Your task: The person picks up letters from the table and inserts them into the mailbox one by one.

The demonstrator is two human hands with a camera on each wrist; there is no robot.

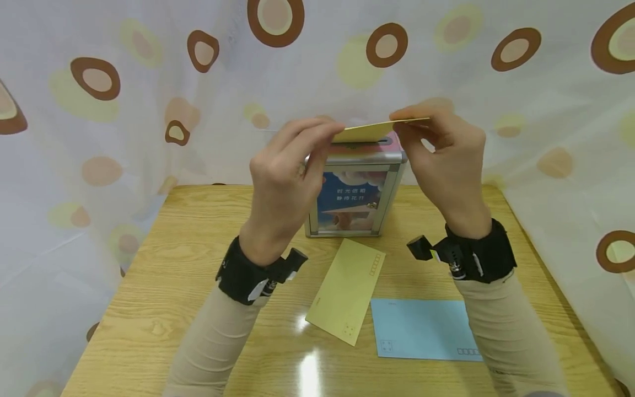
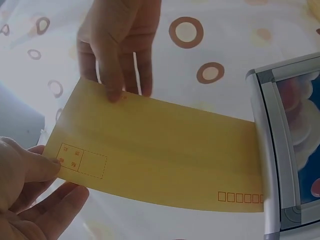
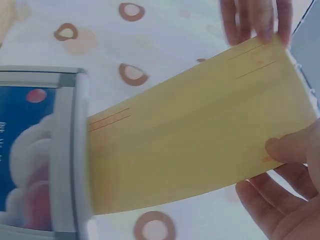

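A yellow envelope stands over the slot in the pink top of a mailbox. My left hand pinches one upper corner between thumb and fingers, and my right hand pinches the other. The left wrist view shows the near left hand at the envelope's stamp-box corner. From the right wrist, my right hand grips the envelope's lower corner. Its far end meets the box's silver rim; how deep it sits in the slot is hidden.
Another yellow envelope lies on the wooden table in front of the mailbox. To its right lies a blue envelope, partly under my right forearm. A white patterned cloth hangs behind the table and along both sides.
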